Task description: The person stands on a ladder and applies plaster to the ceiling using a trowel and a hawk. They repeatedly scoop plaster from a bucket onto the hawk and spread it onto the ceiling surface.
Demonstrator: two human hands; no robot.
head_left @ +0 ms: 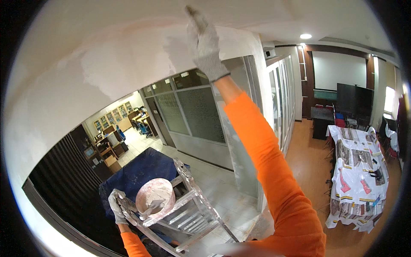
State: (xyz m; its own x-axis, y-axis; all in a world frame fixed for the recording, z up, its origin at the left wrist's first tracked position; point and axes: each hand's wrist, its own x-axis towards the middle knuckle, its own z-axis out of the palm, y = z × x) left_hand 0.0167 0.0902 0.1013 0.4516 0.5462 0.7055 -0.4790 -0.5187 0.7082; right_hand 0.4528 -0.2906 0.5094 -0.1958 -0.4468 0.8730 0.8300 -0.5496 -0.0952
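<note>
My right hand (pixel 204 45), in a whitish knit glove, reaches up to the plastered surface where wall meets ceiling. Its fingers stretch upward, with brownish smudges near the tips; whether a small thing lies under them I cannot tell. Down at the left, my gloved left hand (pixel 117 206) grips the side of a splattered metal stepladder (pixel 184 201) near its top. Beside that hand, a round bucket (pixel 168 196) rests on the ladder, smeared with pale plaster and holding some of it. A flat-bladed putty knife (pixel 153 207) lies in the bucket.
Patchy plaster covers the curved-looking wall (pixel 102 64). A dark blue sheet (pixel 141 171) lies behind the ladder. Glazed partitions (pixel 188 111) stand beyond it. At the right, a table under a white printed cover (pixel 357 171) stands on the wooden floor, with chairs around it.
</note>
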